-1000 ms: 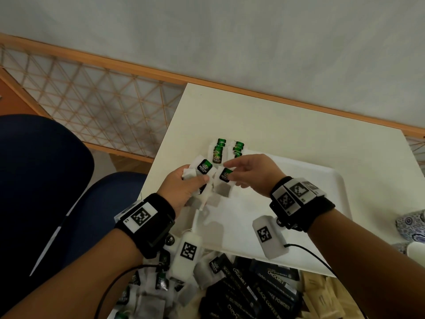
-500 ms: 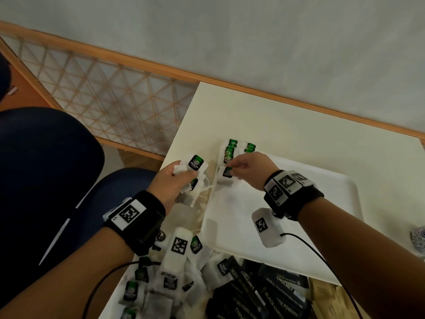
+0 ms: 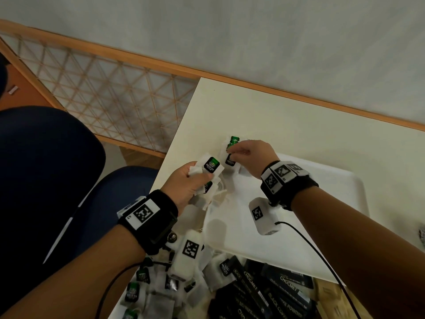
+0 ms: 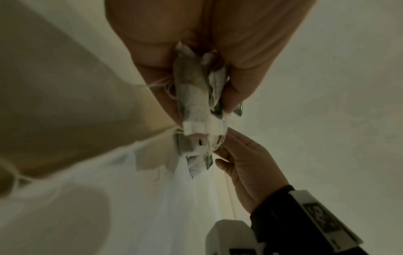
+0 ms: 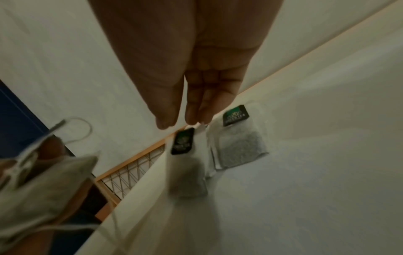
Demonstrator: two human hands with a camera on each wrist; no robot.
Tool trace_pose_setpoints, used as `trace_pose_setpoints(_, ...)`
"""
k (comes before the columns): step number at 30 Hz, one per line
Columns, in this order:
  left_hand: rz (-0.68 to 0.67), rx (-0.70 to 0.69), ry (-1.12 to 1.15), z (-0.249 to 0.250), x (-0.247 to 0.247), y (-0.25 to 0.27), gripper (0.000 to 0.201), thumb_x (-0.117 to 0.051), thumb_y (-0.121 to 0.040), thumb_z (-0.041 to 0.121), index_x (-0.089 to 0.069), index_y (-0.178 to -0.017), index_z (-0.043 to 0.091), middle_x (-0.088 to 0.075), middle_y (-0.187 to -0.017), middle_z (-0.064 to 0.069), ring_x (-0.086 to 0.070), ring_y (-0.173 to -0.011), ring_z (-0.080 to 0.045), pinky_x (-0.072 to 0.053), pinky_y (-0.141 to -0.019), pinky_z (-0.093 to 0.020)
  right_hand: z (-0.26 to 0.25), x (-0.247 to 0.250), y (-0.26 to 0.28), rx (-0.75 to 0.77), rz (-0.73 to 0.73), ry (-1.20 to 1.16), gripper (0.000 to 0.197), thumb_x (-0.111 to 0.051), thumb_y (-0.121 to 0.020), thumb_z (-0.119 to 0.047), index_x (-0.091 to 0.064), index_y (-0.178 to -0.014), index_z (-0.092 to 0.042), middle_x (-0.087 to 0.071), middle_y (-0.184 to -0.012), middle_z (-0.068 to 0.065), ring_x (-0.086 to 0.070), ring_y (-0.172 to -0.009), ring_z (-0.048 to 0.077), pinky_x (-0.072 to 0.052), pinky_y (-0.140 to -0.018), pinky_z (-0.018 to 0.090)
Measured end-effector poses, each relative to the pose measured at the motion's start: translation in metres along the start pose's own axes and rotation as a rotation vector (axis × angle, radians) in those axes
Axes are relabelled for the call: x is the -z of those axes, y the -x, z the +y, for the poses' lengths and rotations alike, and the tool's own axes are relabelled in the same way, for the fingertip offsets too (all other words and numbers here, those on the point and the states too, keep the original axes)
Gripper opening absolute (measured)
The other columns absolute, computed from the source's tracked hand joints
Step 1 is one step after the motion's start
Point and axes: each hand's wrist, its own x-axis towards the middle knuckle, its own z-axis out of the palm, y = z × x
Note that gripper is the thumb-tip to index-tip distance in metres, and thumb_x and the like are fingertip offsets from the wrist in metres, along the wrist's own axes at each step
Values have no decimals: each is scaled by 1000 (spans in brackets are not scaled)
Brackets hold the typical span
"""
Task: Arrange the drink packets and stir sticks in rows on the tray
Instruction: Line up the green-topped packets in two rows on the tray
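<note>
My left hand (image 3: pixel 186 183) squeezes a bunch of tea bags (image 3: pixel 210 168) at the left edge of the tray (image 3: pixel 340 203), so the next ones are ready to hand over. My right hand (image 3: pixel 251 157) is at the tray's far left corner, pinching one tea bag (image 5: pixel 186 155) by its top, I think, to lay it beside the bag (image 5: pixel 237 138) already there. Near me lie more loose tea bags (image 3: pixel 138 288) and black packets (image 3: pixel 264 291). Nothing blocks the row except tangled strings.
</note>
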Motion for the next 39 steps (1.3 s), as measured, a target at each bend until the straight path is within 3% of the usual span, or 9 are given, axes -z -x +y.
trace_pose_setpoints(4, -9, 12, -19, -1, -6, -2, 10, -60, -90, 7, -65, -94, 14, -63, -74, -7, -58, -62, -18, -48, -46, -23, -9, 6, 14, 33, 95, -145, 19, -61, -89, -38, -71, -101, -27, -66, -92, -15, -59, -84, 2, -42, -70, 10)
trace_pose_setpoints(7, -19, 7, -40, -2, -13, -1, 31, -72, -73, 24, -65, -100, 10, -58, -89, -18, -52, -78, -29, -46, -63, -37, -17, 8, 30, 7, -51, -253, 17, -66, -85, -42, -71, -94, -29, -66, -81, -18, -60, -76, -5, -43, -64, 8)
trace_pose_setpoints(11, -38, 20, -59, -3, -19, 3, 28, -72, -76, 21, -65, -100, 8, -57, -88, -19, -51, -72, -30, -47, -55, -31, -15, 9, 40, -10, -101, -309, 6, -75, -81, -25, -69, -82, -26, -68, -78, -7, -62, -74, 6, -49, -71, 15)
trace_pose_setpoints(14, -18, 12, -83, -5, -18, 4, 11, -67, -85, 11, -68, -93, 18, -58, -84, -15, -53, -67, -25, -43, -50, -25, -8, 22, 41, -21, -18, -375, 14, -72, -83, -16, -67, -76, -27, -66, -70, -6, -58, -59, 2, -47, -59, 12)
trace_pose_setpoints(19, 37, 10, -33, -6, -11, 3, 21, -63, -87, 8, -72, -86, 27, -67, -83, -7, -60, -73, -23, -48, -65, -37, 11, 39, 44, -23, 21, -210, 12, -67, -85, -16, -67, -81, -28, -67, -71, -8, -61, -67, 7, -48, -66, 20)
trace_pose_setpoints(23, 35, 20, 28, -5, -7, 2, 25, -57, -88, 0, -67, -92, 23, -68, -77, 0, -63, -64, -13, -52, -52, -26, 23, 36, 48, -12, -74, 18, 10, -63, -87, -21, -67, -88, -30, -71, -82, -1, -64, -82, 16, -48, -78, 26)
trace_pose_setpoints(31, 21, 21, 17, -5, -9, -1, 31, -57, -87, -4, -67, -91, 25, -68, -77, 1, -62, -65, -15, -52, -53, -29, 37, 21, 27, -131, -47, 32, 14, -62, -88, -21, -71, -97, -25, -56, -69, -19, -58, -82, 12, -43, -75, 23)
trace_pose_setpoints(35, 12, 34, 23, -4, -11, -2, 34, -59, -86, -5, -66, -95, 27, -67, -88, -1, -62, -64, -14, -51, -46, -27, 39, 20, 18, -152, 3, 38, 15, -62, -88, -23, -71, -100, -24, -60, -76, -11, -60, -86, 15, -46, -78, 25)
trace_pose_setpoints(39, 5, 46, 30, -4, -14, -3, 41, -61, -84, -6, -64, -103, 30, -65, -109, -9, -61, -83, -24, -55, -57, -31, 39, 20, 16, -127, 40, 34, 16, -63, -88, -29, -68, -103, -27, -62, -79, -6, -56, -78, 14, -42, -71, 24)
